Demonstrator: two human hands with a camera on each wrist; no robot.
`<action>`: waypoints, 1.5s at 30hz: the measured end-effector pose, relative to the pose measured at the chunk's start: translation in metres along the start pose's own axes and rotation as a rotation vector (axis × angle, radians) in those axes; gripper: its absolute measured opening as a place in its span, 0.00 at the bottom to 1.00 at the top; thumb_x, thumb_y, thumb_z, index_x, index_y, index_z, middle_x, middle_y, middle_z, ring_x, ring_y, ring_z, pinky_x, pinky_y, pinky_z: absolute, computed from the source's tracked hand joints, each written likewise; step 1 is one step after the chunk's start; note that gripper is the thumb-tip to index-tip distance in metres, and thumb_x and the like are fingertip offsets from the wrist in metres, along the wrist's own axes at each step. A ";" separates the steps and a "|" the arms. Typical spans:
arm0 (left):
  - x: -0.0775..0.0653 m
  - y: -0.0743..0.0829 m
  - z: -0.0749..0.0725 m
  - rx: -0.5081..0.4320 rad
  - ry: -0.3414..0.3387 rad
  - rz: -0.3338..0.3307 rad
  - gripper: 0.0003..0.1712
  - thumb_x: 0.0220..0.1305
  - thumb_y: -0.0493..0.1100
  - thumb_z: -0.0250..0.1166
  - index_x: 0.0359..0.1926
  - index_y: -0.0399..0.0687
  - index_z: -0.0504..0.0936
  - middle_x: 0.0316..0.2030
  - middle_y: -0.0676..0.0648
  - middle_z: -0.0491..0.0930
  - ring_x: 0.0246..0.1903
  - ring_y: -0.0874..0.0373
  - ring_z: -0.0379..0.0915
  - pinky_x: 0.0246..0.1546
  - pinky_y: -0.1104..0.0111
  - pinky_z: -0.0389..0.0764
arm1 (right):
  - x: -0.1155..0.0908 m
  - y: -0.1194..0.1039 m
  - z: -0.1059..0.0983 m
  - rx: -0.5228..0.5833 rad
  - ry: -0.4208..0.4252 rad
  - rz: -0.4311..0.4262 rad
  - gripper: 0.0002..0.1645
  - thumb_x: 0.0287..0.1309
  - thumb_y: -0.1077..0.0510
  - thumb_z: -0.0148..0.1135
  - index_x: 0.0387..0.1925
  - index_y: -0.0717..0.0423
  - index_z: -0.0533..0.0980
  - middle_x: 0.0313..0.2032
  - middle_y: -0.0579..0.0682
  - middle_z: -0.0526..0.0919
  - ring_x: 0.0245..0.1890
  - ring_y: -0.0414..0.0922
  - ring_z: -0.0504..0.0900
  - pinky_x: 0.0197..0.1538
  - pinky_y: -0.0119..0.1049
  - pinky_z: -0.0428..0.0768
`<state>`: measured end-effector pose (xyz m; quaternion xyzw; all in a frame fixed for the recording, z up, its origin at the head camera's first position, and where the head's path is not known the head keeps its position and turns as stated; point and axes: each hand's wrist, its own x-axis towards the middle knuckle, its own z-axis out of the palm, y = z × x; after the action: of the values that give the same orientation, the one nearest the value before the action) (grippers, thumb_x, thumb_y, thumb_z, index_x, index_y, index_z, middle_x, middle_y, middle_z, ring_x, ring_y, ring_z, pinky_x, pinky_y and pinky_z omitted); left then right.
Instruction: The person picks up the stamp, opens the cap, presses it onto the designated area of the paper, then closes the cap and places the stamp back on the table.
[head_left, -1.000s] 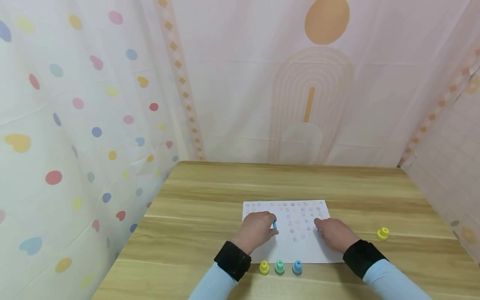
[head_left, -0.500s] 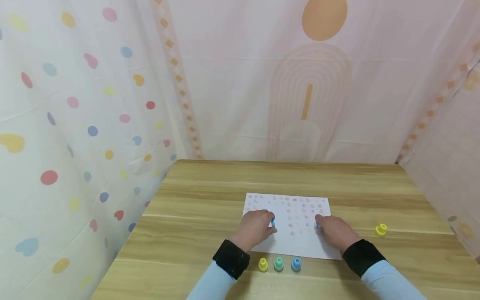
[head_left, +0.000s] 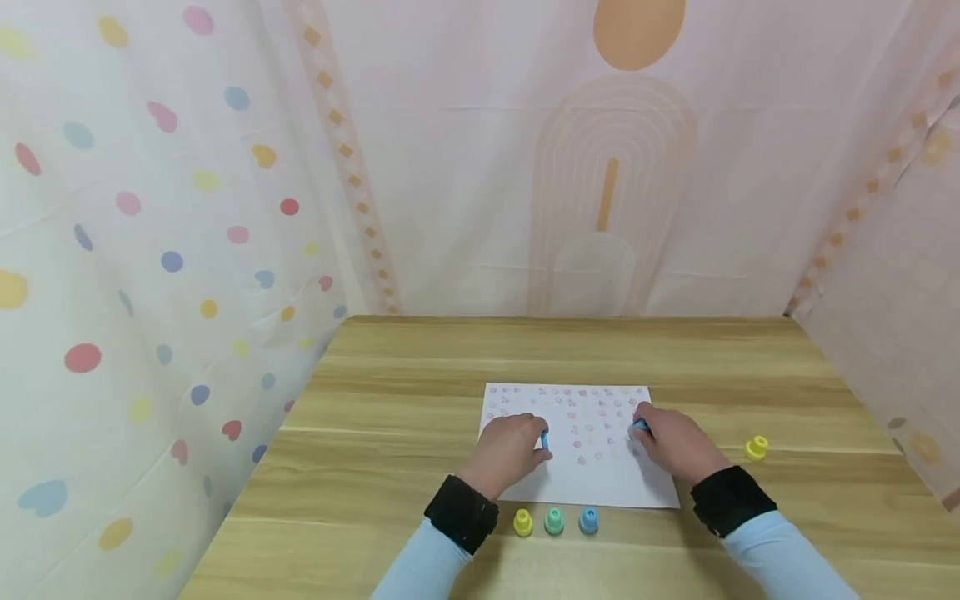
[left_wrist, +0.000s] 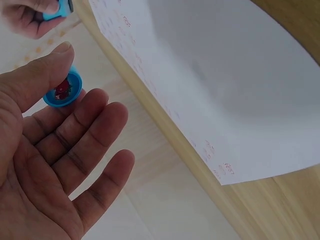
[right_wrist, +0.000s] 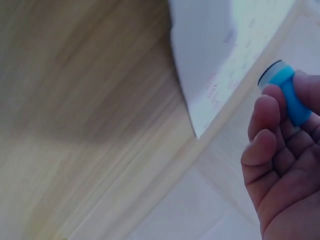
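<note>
The relation that counts is the one between the paper (head_left: 592, 483) and the stamp (head_left: 640, 425): the sheet lies flat on the bench (head_left: 337, 500), below and between the two hands, its long axis running left to right before the person. The right hand (head_left: 678, 442) reaches in over the sheet's right side, and the left hand (head_left: 506, 450) over its left side, each nearest its own end.

The right hand pinches the stamp by its blue handle between thumb and fingers, the other fingers loosely bent. The stamp is tilted, and in the left wrist view its dark end turns toward the paper's side. The right wrist view sets it against the curtain (right_wrist: 200, 195), so it seems raised off the sheet. It sits just beside the right-hand columns of small marks (head_left: 581, 460), which makes the right hand the nearer one to them; the near strip of the sheet shows white.

The left hand pinches the left piece (left_wrist: 62, 91), blue with a red figure in its round end, between thumb and forefinger, the other fingers loosely spread. Whether it is a stamp or a cap cannot be told.

Nearer the person, just off the sheet, stand a yellow piece (head_left: 522, 522), a green piece (head_left: 553, 521) and a blue piece (head_left: 588, 521).
</note>
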<state>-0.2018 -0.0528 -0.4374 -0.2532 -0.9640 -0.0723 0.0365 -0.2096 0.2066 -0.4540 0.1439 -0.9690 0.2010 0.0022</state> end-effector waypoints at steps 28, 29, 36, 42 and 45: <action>-0.003 0.002 0.002 -0.011 0.058 -0.001 0.15 0.54 0.47 0.71 0.42 0.49 0.84 0.31 0.52 0.85 0.27 0.62 0.77 0.32 0.69 0.82 | -0.011 -0.041 0.020 0.391 0.067 0.148 0.15 0.64 0.55 0.58 0.48 0.59 0.71 0.37 0.54 0.77 0.35 0.48 0.72 0.37 0.38 0.75; -0.003 0.002 0.002 -0.008 0.058 0.004 0.14 0.54 0.47 0.71 0.42 0.49 0.84 0.31 0.52 0.85 0.27 0.62 0.76 0.32 0.69 0.82 | -0.011 -0.043 0.020 0.402 0.062 0.145 0.15 0.64 0.55 0.59 0.48 0.59 0.71 0.37 0.54 0.77 0.35 0.48 0.72 0.36 0.38 0.75; -0.003 0.002 0.003 -0.008 0.060 0.056 0.12 0.57 0.49 0.69 0.38 0.50 0.82 0.27 0.53 0.83 0.23 0.63 0.73 0.29 0.70 0.81 | -0.011 -0.056 0.020 0.476 0.035 0.123 0.14 0.62 0.55 0.61 0.47 0.57 0.73 0.35 0.52 0.77 0.34 0.47 0.72 0.36 0.37 0.74; -0.003 0.002 0.003 -0.003 0.066 0.094 0.13 0.59 0.52 0.66 0.38 0.48 0.83 0.25 0.54 0.82 0.22 0.64 0.70 0.27 0.72 0.80 | -0.011 -0.060 0.023 0.522 0.024 0.067 0.11 0.62 0.57 0.60 0.44 0.56 0.73 0.34 0.51 0.77 0.33 0.46 0.72 0.35 0.37 0.73; -0.003 0.003 0.002 -0.011 0.065 0.101 0.16 0.59 0.52 0.66 0.42 0.47 0.84 0.26 0.53 0.83 0.23 0.64 0.72 0.28 0.72 0.80 | -0.010 -0.063 0.023 0.534 0.016 0.055 0.11 0.62 0.56 0.60 0.45 0.55 0.73 0.34 0.51 0.77 0.33 0.46 0.72 0.35 0.37 0.73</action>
<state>-0.1982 -0.0512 -0.4389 -0.2994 -0.9478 -0.0839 0.0702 -0.1811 0.1453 -0.4510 0.1115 -0.8850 0.4507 -0.0338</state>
